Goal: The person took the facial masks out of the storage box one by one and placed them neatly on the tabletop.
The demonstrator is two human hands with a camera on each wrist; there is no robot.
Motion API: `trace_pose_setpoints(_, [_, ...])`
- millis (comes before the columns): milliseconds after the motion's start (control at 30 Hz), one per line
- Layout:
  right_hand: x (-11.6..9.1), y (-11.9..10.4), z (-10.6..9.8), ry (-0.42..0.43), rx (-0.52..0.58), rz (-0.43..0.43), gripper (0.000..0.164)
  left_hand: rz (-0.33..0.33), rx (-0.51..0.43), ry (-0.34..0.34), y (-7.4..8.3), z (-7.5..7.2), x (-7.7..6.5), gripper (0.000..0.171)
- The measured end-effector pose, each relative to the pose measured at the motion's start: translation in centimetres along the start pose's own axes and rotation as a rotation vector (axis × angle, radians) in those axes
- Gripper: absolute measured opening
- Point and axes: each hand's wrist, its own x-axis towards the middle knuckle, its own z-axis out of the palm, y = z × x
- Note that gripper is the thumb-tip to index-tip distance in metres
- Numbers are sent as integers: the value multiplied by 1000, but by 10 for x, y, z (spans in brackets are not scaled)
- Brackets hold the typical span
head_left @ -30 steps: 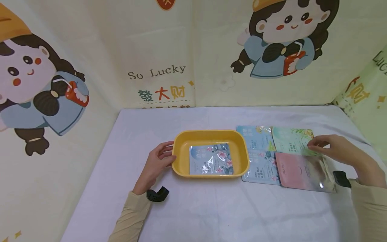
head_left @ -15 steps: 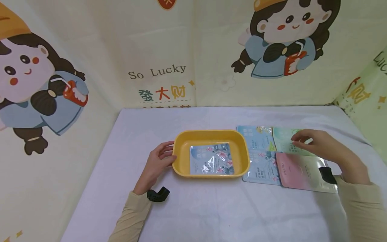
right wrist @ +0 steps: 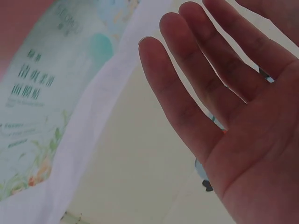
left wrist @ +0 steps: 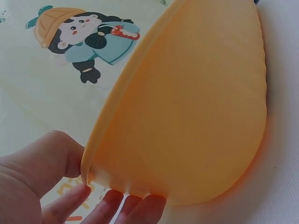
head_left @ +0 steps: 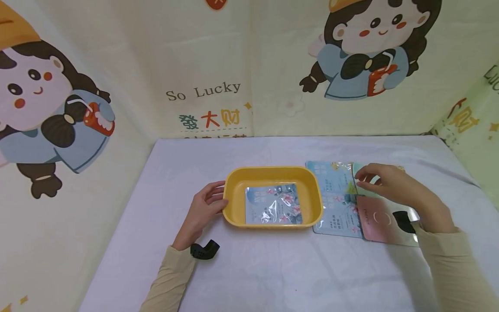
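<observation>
My left hand (head_left: 199, 213) holds the left end of a yellow tray (head_left: 233, 195); in the left wrist view its thumb (left wrist: 60, 149) is at the rim and the fingertips meet the outer wall. Inside the tray lies a blue floral sheet-mask sachet (head_left: 273, 204). My right hand (head_left: 397, 184) is over the green sachet (right wrist: 42, 98), fingers loosely bent and holding nothing. Left of it lies a light-blue sachet (head_left: 329, 175). In the front row are another blue floral sachet (head_left: 336, 216) and a pink, shiny one (head_left: 376, 221), partly covered by the right wrist's camera.
A white cloth (head_left: 273, 273) covers the table. Behind it and at both sides hang cream curtains (head_left: 273, 52) printed with cartoon figures. The sachets form two rows against the tray's right side.
My right hand has travelled left across the green sachet, from its right end to its left part. The left hand and the tray keep their place.
</observation>
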Motion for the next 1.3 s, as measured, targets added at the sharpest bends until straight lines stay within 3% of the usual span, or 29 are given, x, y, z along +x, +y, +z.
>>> trace_pose_setpoints(600, [20, -42, 18, 18, 2, -189, 20, -3, 7, 4, -2, 1, 0, 50])
trace_pose_setpoints(1300, [51, -86, 35, -25, 4, -195, 30, -5, 14, 5, 1, 0, -3, 52])
